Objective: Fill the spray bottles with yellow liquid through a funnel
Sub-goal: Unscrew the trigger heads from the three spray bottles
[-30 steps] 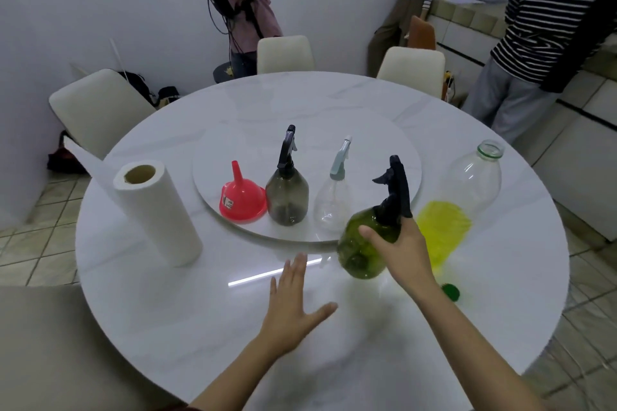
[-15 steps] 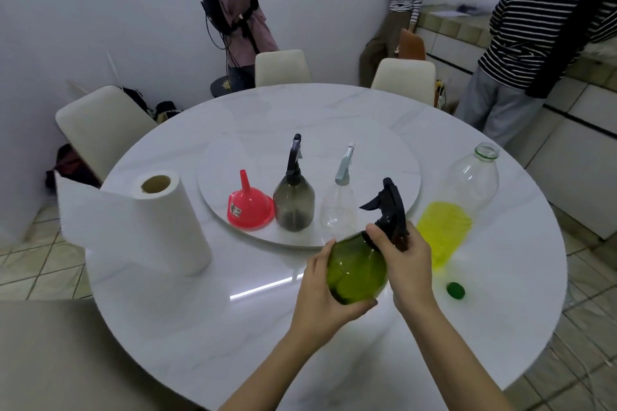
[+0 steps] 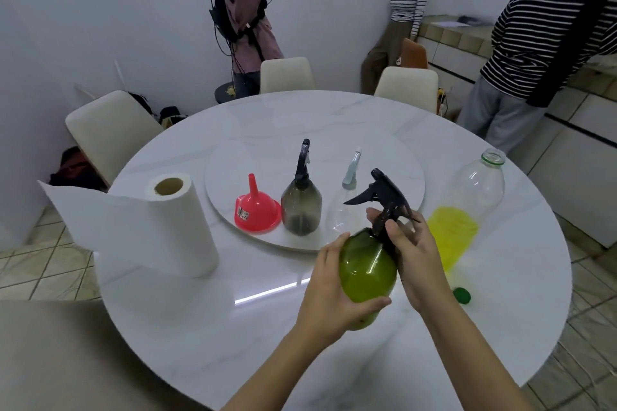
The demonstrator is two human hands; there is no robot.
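I hold a green spray bottle [image 3: 365, 269] above the table's near side. My left hand [image 3: 329, 297] wraps its round body from below. My right hand [image 3: 415, 257] grips the neck under its black trigger head [image 3: 384, 197]. On the turntable [image 3: 384, 157] stand a red funnel [image 3: 257, 210], upside down, a smoky grey spray bottle [image 3: 301, 207] and a clear spray bottle [image 3: 344, 207]. A large clear plastic bottle [image 3: 474, 200], open at the top, holds yellow liquid in its lower part and stands to the right. Its green cap [image 3: 461, 295] lies on the table.
A paper towel roll [image 3: 180, 227] with a loose sheet stands at the left of the round white table [image 3: 233, 327]. Cream chairs [image 3: 107, 130] ring the table. A person in a striped top [image 3: 537, 37] stands at the right by a counter; another stands farther back.
My left hand rose from the table and took the green bottle's body. The bottle was lifted nearer to me, and my right hand stayed on its neck.
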